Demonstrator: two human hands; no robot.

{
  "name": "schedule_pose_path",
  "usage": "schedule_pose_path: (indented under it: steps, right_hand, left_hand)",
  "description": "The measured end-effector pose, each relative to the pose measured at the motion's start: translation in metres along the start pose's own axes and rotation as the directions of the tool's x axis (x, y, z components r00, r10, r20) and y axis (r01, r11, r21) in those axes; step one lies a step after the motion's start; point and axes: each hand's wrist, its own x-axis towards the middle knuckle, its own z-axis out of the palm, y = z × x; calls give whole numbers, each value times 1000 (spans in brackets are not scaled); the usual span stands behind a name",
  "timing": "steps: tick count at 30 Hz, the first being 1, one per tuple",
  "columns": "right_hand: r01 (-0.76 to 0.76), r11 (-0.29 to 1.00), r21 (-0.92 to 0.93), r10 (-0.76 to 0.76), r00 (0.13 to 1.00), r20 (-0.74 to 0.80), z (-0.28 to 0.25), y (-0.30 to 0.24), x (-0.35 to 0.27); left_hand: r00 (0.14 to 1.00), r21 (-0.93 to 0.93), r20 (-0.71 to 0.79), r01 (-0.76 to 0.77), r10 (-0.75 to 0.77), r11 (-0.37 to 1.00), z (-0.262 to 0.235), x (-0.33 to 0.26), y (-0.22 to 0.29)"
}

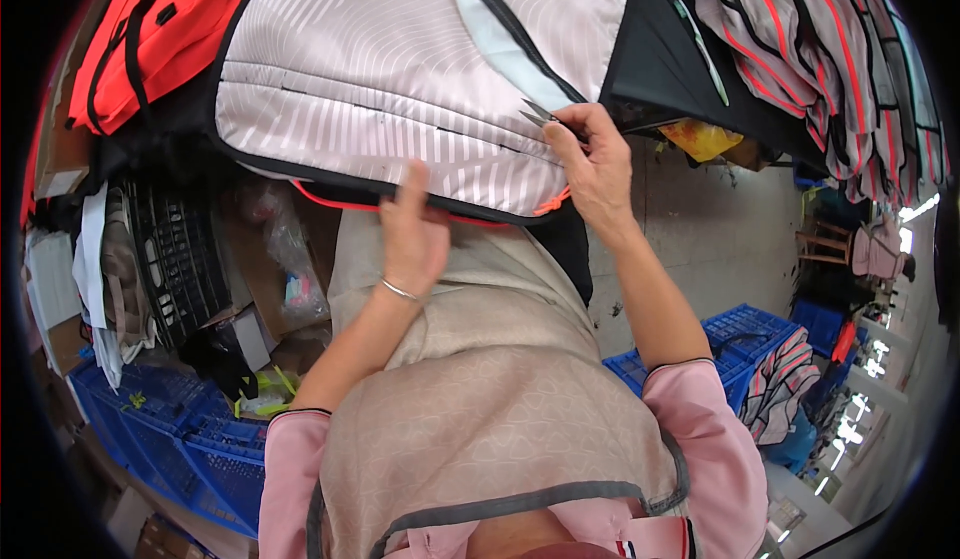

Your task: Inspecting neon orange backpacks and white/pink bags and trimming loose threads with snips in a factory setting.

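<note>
Head view shows snips (541,114) in right fingers (590,119) (pale fabric (370,84) beneath).

Site, from where I stand: a sewing workshop, apparently on a factory floor. Evidence: black-edged printed fabric piece (400,89) at a dark work table (665,64); small snips (538,113) over the cloth; orange fabric items (195,24) heaped alongside. A batch of matching striped grey pieces (790,44) hangs at right, similar cloth (783,384) near the right-hand blue crate (752,321). More blue crates (215,474) at left. Background: wooden chair (825,246), rows of bright lights (853,424), consistent with a large hall.
</note>
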Motion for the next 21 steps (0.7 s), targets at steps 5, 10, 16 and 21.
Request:
schedule_pose_path:
  steps: [5,10,16,21]
  right_hand:
    - [-9,999,-34,9,1000,1,5,8,3]
    - [110,967,-229,-96,993,75,-12,-13,-13]
    - [442,779,-444,-446,889,101,-14,-23,-19]
    - [478,705,-525,-491,862,126,-11,-26,-17]
  left_hand:
    - [978,273,95,154,-186,950,4,-2,-32]
    - [953,285,149,214,-264,934,9,-5,-23]
    - [910,207,254,281,-329,937,21,-11,-15]
    - [920,203,246,259,-305,944,24,-14,-15]
